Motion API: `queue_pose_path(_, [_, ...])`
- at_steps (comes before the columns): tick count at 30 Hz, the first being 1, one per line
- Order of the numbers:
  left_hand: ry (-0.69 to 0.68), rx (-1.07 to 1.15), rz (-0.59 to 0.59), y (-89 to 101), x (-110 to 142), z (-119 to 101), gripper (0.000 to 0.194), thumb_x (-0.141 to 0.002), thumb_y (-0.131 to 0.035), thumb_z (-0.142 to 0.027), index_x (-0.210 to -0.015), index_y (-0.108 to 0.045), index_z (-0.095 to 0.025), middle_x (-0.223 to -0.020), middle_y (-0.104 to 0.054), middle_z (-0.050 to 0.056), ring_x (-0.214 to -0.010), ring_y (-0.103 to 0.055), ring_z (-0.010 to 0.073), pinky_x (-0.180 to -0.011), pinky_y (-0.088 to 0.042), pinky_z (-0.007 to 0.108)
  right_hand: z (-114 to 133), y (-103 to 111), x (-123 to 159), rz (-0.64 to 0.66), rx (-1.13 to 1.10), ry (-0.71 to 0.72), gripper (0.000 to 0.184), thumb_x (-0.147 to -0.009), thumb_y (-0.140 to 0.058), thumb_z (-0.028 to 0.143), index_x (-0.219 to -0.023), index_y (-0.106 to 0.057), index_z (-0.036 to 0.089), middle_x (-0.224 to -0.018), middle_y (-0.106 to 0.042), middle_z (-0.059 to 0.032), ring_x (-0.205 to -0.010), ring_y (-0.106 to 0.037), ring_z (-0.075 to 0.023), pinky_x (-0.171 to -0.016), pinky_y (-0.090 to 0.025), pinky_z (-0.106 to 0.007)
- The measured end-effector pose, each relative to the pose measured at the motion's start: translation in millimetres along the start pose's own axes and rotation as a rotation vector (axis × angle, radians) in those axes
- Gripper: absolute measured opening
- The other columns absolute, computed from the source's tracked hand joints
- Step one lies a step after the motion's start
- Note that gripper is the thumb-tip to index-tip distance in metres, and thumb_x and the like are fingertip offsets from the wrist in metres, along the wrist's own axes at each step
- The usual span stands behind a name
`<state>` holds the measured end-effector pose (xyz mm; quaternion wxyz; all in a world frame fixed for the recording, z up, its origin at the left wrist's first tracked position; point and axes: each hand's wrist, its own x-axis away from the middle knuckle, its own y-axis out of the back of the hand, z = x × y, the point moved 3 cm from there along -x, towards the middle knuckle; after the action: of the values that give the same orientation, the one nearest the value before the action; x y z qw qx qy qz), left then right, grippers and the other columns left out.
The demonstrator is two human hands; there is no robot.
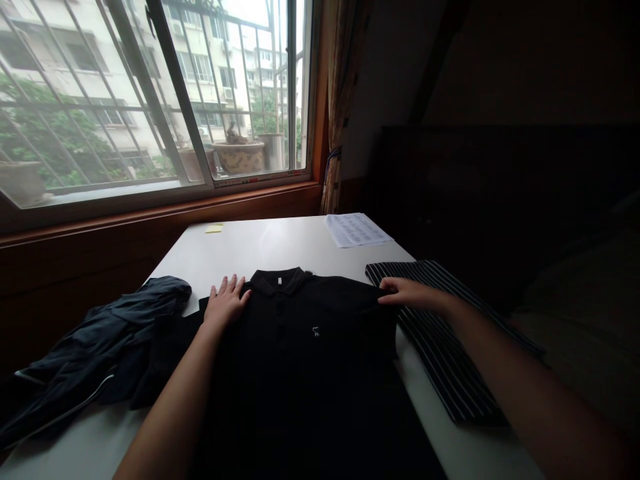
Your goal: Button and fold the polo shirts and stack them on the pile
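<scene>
A black polo shirt (pixel 300 360) lies spread face up on the white table (pixel 270 243), its collar toward the window and a small light emblem on the chest. Flat on the shoulder at the collar's left rests my left hand (pixel 227 301), fingers spread. My right hand (pixel 403 293) pinches the cloth of the other shoulder near the sleeve. Beside that hand is a folded black garment with white stripes (pixel 440 360). The shirt's lower part runs out of view at the bottom.
A crumpled dark blue garment (pixel 115 333) with white piping hangs over the table's left side. Printed papers (pixel 357 230) lie at the far right corner, and a yellow sticky note (pixel 214 228) at the far left. Beyond stands a barred window (pixel 165 100) with a curtain (pixel 337 113).
</scene>
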<state>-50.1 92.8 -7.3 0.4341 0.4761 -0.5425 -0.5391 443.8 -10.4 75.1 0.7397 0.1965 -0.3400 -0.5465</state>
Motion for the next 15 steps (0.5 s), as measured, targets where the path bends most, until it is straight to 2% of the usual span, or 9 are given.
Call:
queue_pose_path(2, [0.008, 0.005, 0.004, 0.7, 0.5, -0.7, 0.067, -0.101, -0.019, -0.059, -0.160, -0.021, -0.027, -0.168, -0.012, 0.005, -0.155, -0.008, 0.0324, -0.121, -0.015, 0.061, -10.0, 6.5, 2.7, -0.087, -0.032, -0.010, 0.038, -0.074, -0.071, 0.050, -0.091, -0.059, 0.018, -0.079, -0.064, -0.0012, -0.072, -0.058, -0.0170, -0.061, -0.041, -0.025])
queue_pose_path(5, [0.001, 0.004, -0.027, 3.3, 1.5, -1.3, 0.065, -0.102, -0.022, -0.056, -0.160, -0.021, -0.027, -0.168, -0.012, 0.004, -0.154, -0.007, 0.0347, -0.118, -0.021, 0.065, -26.2, 3.1, 2.2, -0.174, 0.055, -0.070, 0.033, -0.075, -0.070, 0.044, -0.094, -0.062, 0.018, -0.072, -0.061, 0.0003, -0.065, -0.055, -0.0160, -0.056, -0.037, -0.025])
queue_pose_path(9, [-0.114, -0.019, -0.188, 17.3, 4.5, -15.8, 0.056, -0.102, -0.035, -0.039, -0.156, -0.032, -0.025, -0.166, -0.021, 0.006, -0.154, -0.010, 0.0357, -0.116, -0.026, 0.066, -36.2, -12.6, 1.0, -0.230, 0.217, -0.062, 0.023, -0.080, -0.065, 0.030, -0.100, -0.063, 0.019, -0.074, -0.064, 0.0003, -0.070, -0.061, -0.0177, -0.062, -0.040, -0.026])
queue_pose_path(12, [-0.374, 0.026, -0.266, 29.7, 14.1, -59.0, 0.047, -0.101, -0.039, -0.028, -0.146, -0.050, -0.022, -0.159, -0.040, 0.008, -0.152, -0.023, 0.0315, -0.120, -0.025, 0.058, -39.1, -20.7, 3.1, -0.281, 0.265, -0.063, 0.021, -0.083, -0.063, 0.026, -0.103, -0.062, 0.020, -0.076, -0.067, -0.0005, -0.073, -0.064, -0.0185, -0.066, -0.041, -0.027])
queue_pose_path(15, [-0.710, 0.114, -0.200, 28.1, 32.6, -130.1, 0.043, -0.104, -0.036, -0.034, -0.140, -0.056, -0.022, -0.149, -0.054, 0.006, -0.146, -0.038, 0.0236, -0.123, -0.027, 0.046, -42.2, -25.0, 6.6, -0.302, 0.271, -0.083, 0.021, -0.085, -0.061, 0.026, -0.105, -0.062, 0.020, -0.075, -0.067, -0.0005, -0.072, -0.064, -0.0188, -0.065, -0.041, -0.027])
